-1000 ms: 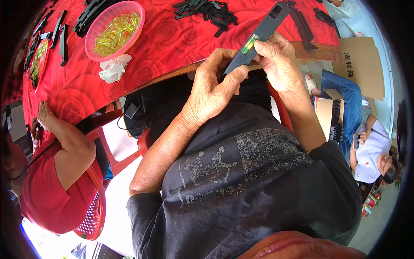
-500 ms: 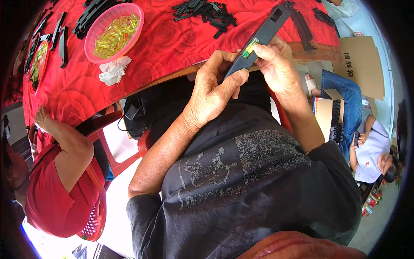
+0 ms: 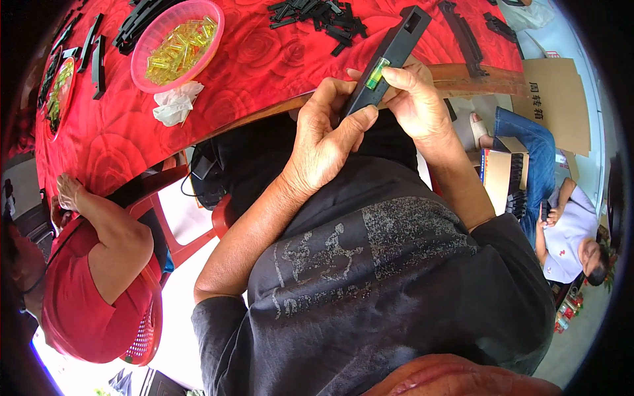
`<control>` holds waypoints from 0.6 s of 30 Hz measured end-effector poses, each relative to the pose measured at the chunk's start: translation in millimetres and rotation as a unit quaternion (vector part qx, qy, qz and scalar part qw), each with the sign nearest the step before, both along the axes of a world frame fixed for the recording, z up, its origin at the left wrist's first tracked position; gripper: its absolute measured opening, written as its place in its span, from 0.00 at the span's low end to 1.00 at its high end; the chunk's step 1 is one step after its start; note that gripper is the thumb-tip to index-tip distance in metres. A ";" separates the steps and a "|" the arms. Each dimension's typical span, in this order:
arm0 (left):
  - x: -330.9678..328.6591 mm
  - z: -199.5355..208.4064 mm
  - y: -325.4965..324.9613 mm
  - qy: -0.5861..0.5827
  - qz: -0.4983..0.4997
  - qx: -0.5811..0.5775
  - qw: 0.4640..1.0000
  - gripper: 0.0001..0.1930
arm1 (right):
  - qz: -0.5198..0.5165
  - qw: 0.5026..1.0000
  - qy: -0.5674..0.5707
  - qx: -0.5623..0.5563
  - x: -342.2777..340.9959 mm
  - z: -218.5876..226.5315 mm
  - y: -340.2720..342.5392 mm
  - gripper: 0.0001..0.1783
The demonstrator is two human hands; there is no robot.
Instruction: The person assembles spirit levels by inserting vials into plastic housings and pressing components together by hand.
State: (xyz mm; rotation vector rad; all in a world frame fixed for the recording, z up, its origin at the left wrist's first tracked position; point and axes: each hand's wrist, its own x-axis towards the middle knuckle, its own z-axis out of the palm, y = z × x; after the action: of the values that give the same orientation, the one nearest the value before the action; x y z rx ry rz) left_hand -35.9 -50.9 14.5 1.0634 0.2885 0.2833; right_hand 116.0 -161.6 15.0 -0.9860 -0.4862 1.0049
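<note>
A black spirit level body slants up and away in front of me, over the table's near edge. My left hand is closed round its lower end, thumb along the side. A yellow-green vial sits in the slot partway along the level. My right hand grips the level from the right, its thumb pressed at the vial's edge, its other fingers mostly hidden behind. Near the level's far end a rectangular opening shows.
A pink bowl of yellow vials stands on the red tablecloth, beside a crumpled tissue. Small black parts lie farther back, with long black bodies at left. Co-workers sit left and right; cardboard stands at right.
The far end of the level has swung slightly left and nearer, turning steeper. Both hands keep their hold. The left co-worker's arm has shifted slightly.
</note>
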 end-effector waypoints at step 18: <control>1.6 -3.7 3.4 -0.006 0.212 0.535 0.818 0.22 | -0.058 0.997 0.025 0.033 -8.4 -15.9 -12.0 0.14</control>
State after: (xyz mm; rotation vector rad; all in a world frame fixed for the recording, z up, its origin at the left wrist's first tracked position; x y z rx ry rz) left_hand -34.4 -47.5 10.7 2.1136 0.3608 0.9252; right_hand 107.6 -173.6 -0.9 -0.9171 -0.4143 0.9023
